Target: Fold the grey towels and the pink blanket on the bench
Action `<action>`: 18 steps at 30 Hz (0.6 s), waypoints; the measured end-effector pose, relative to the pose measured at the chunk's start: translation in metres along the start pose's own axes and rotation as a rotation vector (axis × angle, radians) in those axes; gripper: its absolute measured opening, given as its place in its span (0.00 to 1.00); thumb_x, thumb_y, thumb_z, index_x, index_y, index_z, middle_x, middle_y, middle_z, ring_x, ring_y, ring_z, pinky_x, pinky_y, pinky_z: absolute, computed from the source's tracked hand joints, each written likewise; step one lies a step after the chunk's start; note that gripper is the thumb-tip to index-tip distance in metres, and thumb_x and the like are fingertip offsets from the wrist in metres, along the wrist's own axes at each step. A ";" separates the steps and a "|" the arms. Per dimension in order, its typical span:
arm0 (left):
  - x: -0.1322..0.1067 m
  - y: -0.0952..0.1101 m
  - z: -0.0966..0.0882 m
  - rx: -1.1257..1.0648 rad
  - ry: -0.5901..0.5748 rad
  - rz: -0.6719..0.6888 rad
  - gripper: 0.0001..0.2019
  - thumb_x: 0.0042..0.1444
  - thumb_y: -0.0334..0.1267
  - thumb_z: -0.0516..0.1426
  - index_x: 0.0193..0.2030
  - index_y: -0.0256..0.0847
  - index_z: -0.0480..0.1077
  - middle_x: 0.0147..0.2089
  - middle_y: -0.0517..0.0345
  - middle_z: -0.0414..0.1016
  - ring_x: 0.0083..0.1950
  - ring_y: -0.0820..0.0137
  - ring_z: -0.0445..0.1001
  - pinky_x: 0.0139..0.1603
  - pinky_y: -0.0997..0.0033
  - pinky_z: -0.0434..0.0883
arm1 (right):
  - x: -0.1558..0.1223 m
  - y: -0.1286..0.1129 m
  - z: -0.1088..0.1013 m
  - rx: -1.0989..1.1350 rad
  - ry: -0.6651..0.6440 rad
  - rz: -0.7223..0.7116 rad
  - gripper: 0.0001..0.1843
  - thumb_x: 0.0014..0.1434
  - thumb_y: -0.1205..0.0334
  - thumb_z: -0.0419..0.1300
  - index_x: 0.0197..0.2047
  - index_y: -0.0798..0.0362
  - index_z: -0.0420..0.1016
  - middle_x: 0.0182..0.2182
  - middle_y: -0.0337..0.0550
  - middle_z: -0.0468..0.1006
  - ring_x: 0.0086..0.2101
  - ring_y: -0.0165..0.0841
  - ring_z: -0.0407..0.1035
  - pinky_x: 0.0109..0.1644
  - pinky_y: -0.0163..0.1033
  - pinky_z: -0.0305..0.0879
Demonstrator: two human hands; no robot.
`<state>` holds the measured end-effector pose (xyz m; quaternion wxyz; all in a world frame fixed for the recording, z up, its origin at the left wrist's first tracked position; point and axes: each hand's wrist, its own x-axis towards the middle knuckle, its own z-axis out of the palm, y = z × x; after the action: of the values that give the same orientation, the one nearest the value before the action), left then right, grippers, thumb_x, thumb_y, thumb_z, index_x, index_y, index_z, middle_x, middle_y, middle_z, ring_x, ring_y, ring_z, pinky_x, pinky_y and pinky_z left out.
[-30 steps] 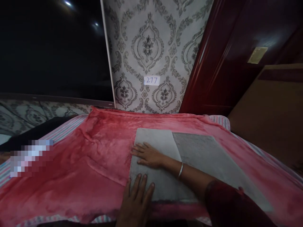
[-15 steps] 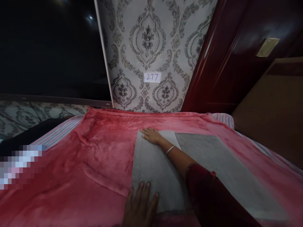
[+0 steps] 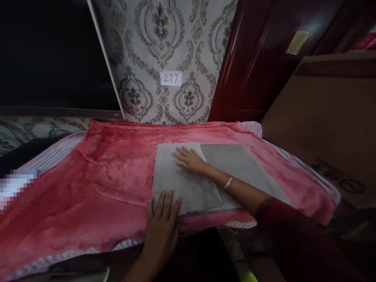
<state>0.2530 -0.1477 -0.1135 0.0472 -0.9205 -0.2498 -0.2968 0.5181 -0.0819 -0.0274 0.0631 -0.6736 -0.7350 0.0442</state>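
A white paper label [image 3: 170, 78] reading "277" sits on damask wallpaper [image 3: 161, 35]; dark printing on the cardboard box [image 3: 320, 117] is illegible. A fuzzy grey cloth [image 3: 188, 192], its left part folded over, lies flat on a plush pink blanket [image 3: 64, 207]. The right hand [image 3: 191, 160] rests on the fold, fingers spread; the left hand [image 3: 161, 225], fingers extended and slightly parted, touches its near left corner.

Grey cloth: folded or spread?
Partly folded: a flap covers the left of the cloth, its edge slanting across; the right part lies spread. The right hand rests on the flap.
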 end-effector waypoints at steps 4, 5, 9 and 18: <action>0.017 0.028 -0.001 -0.008 -0.118 0.161 0.28 0.60 0.41 0.57 0.67 0.43 0.64 0.71 0.47 0.64 0.73 0.53 0.57 0.72 0.44 0.49 | -0.055 -0.007 0.011 0.021 -0.045 -0.094 0.30 0.73 0.46 0.41 0.75 0.40 0.49 0.75 0.42 0.42 0.72 0.42 0.33 0.72 0.60 0.38; 0.021 0.036 0.004 -0.014 -0.138 0.211 0.28 0.61 0.41 0.56 0.68 0.43 0.63 0.71 0.47 0.64 0.73 0.54 0.57 0.71 0.44 0.52 | -0.062 -0.009 0.015 0.026 -0.062 -0.117 0.30 0.73 0.46 0.41 0.75 0.40 0.49 0.75 0.41 0.43 0.72 0.42 0.34 0.72 0.59 0.39; 0.021 0.057 0.032 0.038 -0.059 0.254 0.30 0.61 0.46 0.55 0.69 0.41 0.62 0.70 0.44 0.63 0.72 0.49 0.56 0.71 0.38 0.49 | -0.063 -0.004 0.032 -0.003 -0.082 -0.183 0.31 0.73 0.45 0.43 0.75 0.40 0.47 0.74 0.40 0.44 0.72 0.42 0.35 0.72 0.59 0.39; 0.012 0.056 0.051 0.079 0.041 0.254 0.29 0.60 0.41 0.57 0.69 0.43 0.62 0.73 0.46 0.59 0.75 0.50 0.50 0.74 0.41 0.41 | -0.030 0.053 0.039 -0.042 0.069 0.052 0.33 0.72 0.44 0.43 0.76 0.43 0.46 0.75 0.43 0.41 0.72 0.46 0.35 0.72 0.62 0.38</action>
<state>0.3154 -0.1794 -0.1448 0.1258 -0.9358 -0.1419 -0.2971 0.5666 -0.1059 -0.0750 0.0729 -0.6950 -0.7153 0.0073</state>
